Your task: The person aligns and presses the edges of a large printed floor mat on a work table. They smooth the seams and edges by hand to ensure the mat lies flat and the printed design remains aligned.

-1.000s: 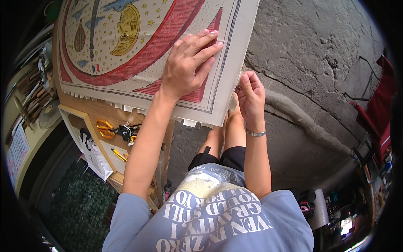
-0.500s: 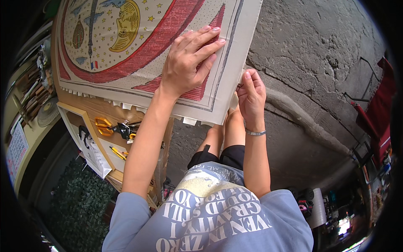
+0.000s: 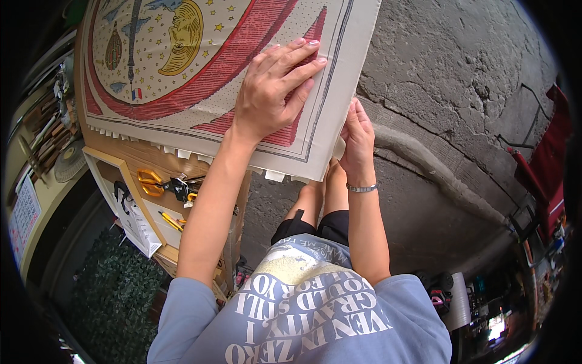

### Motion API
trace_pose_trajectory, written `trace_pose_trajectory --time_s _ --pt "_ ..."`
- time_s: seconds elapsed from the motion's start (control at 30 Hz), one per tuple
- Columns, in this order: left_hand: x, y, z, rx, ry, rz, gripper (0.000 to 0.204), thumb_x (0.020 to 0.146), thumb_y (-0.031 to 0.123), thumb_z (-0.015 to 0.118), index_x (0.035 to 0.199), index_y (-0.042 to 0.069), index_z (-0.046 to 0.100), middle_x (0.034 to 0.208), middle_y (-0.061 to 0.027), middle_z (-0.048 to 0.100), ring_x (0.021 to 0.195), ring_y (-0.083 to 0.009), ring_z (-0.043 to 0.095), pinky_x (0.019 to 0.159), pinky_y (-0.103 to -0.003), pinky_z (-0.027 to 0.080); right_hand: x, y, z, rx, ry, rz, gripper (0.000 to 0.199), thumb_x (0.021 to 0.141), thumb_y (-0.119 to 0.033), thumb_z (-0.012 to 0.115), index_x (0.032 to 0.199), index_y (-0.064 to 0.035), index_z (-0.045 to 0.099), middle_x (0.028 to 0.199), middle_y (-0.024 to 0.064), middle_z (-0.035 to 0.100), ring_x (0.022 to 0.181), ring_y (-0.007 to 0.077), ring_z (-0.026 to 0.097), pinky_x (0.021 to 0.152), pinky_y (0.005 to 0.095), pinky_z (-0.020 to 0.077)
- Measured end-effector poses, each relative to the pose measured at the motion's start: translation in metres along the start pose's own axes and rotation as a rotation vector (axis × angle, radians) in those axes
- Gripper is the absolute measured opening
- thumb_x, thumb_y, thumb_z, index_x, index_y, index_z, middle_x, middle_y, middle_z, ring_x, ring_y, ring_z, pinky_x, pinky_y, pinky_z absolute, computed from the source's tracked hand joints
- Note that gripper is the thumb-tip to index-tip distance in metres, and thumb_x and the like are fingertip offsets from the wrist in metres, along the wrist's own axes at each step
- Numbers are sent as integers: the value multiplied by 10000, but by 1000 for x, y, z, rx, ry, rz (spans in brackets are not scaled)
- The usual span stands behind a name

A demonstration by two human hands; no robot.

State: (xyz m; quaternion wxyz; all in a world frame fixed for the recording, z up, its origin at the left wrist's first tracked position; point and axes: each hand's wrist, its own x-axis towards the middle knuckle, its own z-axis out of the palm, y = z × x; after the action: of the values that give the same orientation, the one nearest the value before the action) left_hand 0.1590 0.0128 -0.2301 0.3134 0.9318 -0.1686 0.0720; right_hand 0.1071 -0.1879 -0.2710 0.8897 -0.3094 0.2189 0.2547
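Note:
A large printed fabric panel (image 3: 182,100), cream with red bands, yellow stars and a yellow moon, reaches over the table's edge toward me. My left hand (image 3: 273,91) lies flat on its face near the right border, fingers stretched and slightly apart. Along the right edge, close to the near corner, my right hand (image 3: 359,136) has its fingers closed at the panel's edge, their tips partly hidden behind it. A pale loose flap (image 3: 338,148) hangs beside that hand. Several small cut tabs (image 3: 274,176) stick out along the near edge.
Under the panel is a brown wooden table (image 3: 136,155). Orange-handled scissors (image 3: 150,182) and a yellow cutter (image 3: 170,221) lie by a wood-framed tray (image 3: 100,167). A white paper bag (image 3: 138,227) hangs near it. Rough concrete floor (image 3: 448,79) spreads right; a dark red folding chair (image 3: 545,164) stands there.
My right hand has shifted slightly left and turned, its fingers now further behind the panel's edge. My left hand stays almost in place.

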Motion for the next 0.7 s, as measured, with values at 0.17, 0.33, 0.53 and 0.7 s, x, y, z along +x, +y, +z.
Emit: trace_pose_trajectory --time_s 0.17,0.33,0.53,0.7 --pt "1 0 -1 31 13 2 310 944 183 680 1248 164 737 1397 -23 659 1346 -207 569 1139 -433 411 3 12 -3 234 18 143 401 1109 -273 472 1411 -14 515 1255 133 675 1095 193 702 946 363 598" --pt "0 4 0 10 0 -12 356 952 138 662 1302 178 713 1426 -31 645 1369 -228 562 1141 -435 400 12 24 -26 460 -151 259 453 1066 -257 523 1393 55 537 1302 184 670 1134 258 702 978 429 598" --pt "-2 3 3 12 3 -24 364 946 130 661 1303 180 712 1427 -28 644 1372 -223 557 1141 -434 398 25 18 -34 74 -94 241 345 1064 -178 571 1346 20 586 1199 111 708 1053 189 715 928 362 603" --pt "-5 1 -3 2 5 -21 363 942 119 659 1296 175 714 1431 -27 642 1370 -222 557 1138 -429 402 8 -4 -17 -109 -40 -133 273 1078 -251 586 1177 -19 689 1018 43 733 908 115 698 800 274 575"
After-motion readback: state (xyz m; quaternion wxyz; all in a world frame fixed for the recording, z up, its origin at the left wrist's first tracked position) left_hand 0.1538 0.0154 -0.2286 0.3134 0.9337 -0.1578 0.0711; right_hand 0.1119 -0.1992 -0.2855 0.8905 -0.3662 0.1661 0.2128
